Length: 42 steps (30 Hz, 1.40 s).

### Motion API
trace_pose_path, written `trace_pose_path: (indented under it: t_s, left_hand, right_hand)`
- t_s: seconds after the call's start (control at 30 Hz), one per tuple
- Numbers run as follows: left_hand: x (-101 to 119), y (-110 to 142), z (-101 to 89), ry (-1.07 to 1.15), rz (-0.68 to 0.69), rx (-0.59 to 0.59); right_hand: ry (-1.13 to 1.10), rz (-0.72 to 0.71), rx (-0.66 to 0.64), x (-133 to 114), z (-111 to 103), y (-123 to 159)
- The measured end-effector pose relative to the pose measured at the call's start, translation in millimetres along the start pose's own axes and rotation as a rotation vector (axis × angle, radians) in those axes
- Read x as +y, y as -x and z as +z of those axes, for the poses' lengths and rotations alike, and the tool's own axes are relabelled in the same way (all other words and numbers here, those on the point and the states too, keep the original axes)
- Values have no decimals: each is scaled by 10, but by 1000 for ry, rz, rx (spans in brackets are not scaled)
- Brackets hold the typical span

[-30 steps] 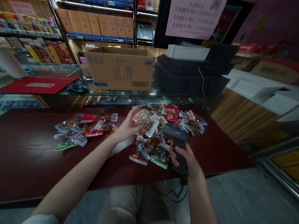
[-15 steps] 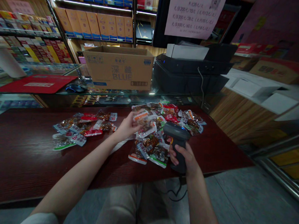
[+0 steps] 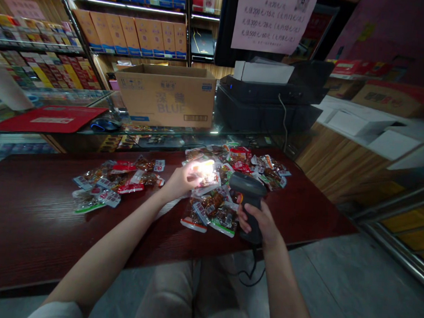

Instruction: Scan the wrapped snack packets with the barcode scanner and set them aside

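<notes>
My right hand is wrapped round the handle of a dark barcode scanner, whose head points left. Bright light from it falls on a clear snack packet that my left hand grips by its left edge. The glare hides much of that packet's print. Below it lie more snack packets with orange and green edges. Behind and to the right, red and clear packets are heaped together. A separate pile of packets lies on the table left of my left hand.
The dark red wooden table spans the view. Behind it, a glass counter bears a cardboard box, a black printer-like machine, a mouse and a red mat. The scanner's cable hangs over the front edge.
The scanner's light has come on and now shines on the packet in my left hand. Both hands keep their holds in nearly the same place.
</notes>
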<state>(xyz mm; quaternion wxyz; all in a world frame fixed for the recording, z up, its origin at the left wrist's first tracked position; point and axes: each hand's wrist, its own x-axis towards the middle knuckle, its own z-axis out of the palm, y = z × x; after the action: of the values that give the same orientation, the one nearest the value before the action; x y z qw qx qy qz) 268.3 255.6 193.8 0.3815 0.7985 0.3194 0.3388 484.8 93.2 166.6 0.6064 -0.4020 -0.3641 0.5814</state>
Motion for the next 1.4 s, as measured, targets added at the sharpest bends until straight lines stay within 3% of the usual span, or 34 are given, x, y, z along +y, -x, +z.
trace_pose_path:
  t_s: [0.17, 0.27, 0.33, 0.47, 0.57, 0.67, 0.77, 0.83, 0.87, 0.93, 1.03, 1.17, 1.33, 1.4]
  left_hand:
    - [7, 15, -24, -10, 30, -54]
    - [29, 3, -202, -95, 22, 2]
    - [21, -4, -426, -225, -66, 88]
    - [-95, 59, -927, -658, -379, 280]
    - [-186, 158, -1106, -921, -480, 383]
    - [-213, 198, -1083, -1051, -360, 409]
    - [-236, 162, -994, -1055, -245, 82]
    - [-279, 141, -956, -1088, -272, -152]
    - [-306, 141, -947, -1118, -305, -213]
    - [-359, 160, -946, -1181, -373, -219]
    - [-396, 200, -934, -1213, -422, -115]
    - [-377, 172, -781, -1099, -214, -37]
    - [-443, 80, -481, -719, -32, -198]
    - [-507, 63, -430, -650, -12, -203]
  right_hand:
    - [-7, -15, -3, 15, -10, 3]
    - [-15, -22, 2, 0, 9, 16]
    - [-21, -25, 11, -14, 26, 25]
    - [-6, -36, 12, -19, 30, 28]
    - [-5, -34, 2, -2, 7, 16]
    - [-7, -35, 4, 9, -9, 8]
    - [10, -40, 21, 4, -5, 9]
    - [24, -47, 27, -5, 5, 12]
    - [30, -51, 30, -10, 12, 13]
    - [38, -51, 34, -17, 22, 14]
    - [48, -45, 45, -13, 20, 13]
    - [47, -47, 33, 14, -16, 4]
    - [38, -33, 36, 17, -31, 7]
    - [35, -35, 37, 4, -16, 12]
